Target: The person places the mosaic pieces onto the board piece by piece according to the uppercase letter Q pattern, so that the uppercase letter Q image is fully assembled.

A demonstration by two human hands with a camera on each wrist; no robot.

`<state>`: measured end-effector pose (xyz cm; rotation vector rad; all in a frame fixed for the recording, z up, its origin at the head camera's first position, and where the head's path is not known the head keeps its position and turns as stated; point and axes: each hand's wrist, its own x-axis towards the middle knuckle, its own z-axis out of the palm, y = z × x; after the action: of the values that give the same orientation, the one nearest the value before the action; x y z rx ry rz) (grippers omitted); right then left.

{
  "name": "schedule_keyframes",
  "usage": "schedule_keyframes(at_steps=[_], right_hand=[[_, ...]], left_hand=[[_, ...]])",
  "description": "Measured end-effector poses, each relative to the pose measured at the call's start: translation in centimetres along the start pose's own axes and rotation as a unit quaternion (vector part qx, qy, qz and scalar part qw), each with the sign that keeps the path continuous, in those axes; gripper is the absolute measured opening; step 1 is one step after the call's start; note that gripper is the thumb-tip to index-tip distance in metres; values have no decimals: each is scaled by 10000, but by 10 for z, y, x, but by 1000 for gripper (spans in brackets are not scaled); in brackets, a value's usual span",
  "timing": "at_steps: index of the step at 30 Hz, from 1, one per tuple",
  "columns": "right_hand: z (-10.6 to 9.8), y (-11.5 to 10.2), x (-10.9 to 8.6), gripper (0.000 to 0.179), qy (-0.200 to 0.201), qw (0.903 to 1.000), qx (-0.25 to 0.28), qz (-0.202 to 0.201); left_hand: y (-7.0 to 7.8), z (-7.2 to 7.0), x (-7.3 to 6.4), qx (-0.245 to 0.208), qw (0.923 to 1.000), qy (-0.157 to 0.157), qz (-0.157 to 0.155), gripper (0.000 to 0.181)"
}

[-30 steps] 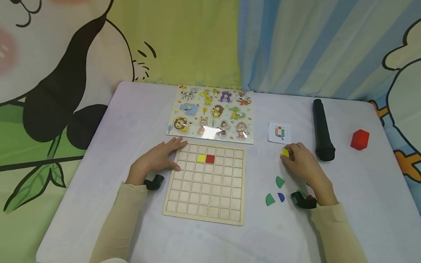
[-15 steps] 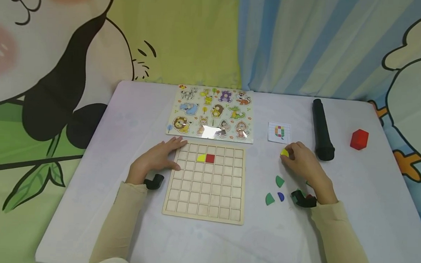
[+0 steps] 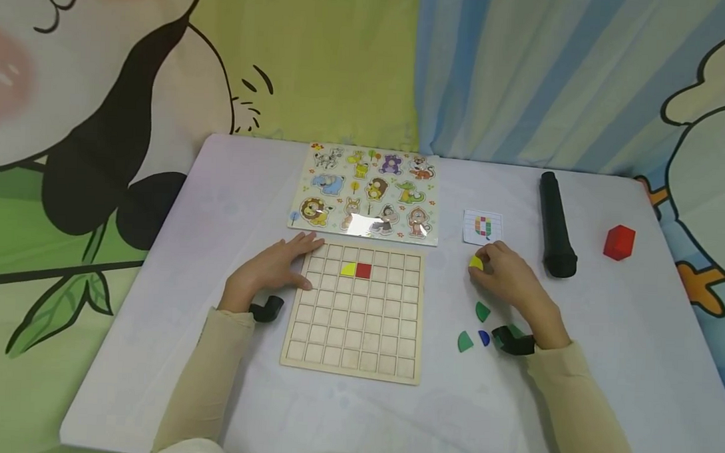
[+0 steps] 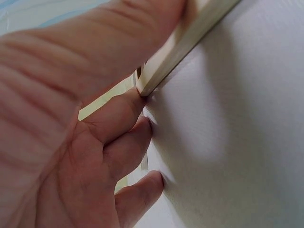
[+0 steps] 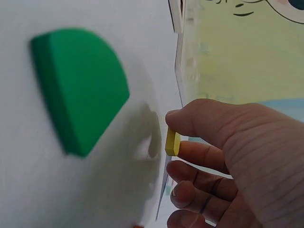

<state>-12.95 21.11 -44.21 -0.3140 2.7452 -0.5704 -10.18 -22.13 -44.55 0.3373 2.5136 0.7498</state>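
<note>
One smooth yellow piece (image 3: 476, 262) sits pinched between thumb and finger of the right hand (image 3: 513, 275), round-edged green wedges (image 3: 482, 312) near its wrist, while the left hand (image 3: 267, 270), fingers spread, touches the gridded wooden board (image 3: 355, 321).

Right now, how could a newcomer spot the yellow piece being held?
On the white table, right of the wooden grid board, find the printed card. Below it in the head view, the right hand pinches the yellow piece. Unlike the green pieces nearby, it's yellow; unlike the other yellow piece, it's off the board.
</note>
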Motion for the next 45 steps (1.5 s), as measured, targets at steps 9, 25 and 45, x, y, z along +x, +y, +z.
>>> schedule_keyframes(at_steps=[9, 25, 45], right_hand=[[7, -23, 7, 40, -174, 9995, -158, -205], [30, -72, 19, 36, -46, 9913, -492, -1220], [51, -122, 27, 29, -328, 9775, -477, -2030]], left_hand=[[1, -1, 0, 44, 10000, -40, 62, 95], [4, -2, -1, 21, 10000, -68, -47, 95], [1, -1, 0, 14, 9999, -56, -124, 94]])
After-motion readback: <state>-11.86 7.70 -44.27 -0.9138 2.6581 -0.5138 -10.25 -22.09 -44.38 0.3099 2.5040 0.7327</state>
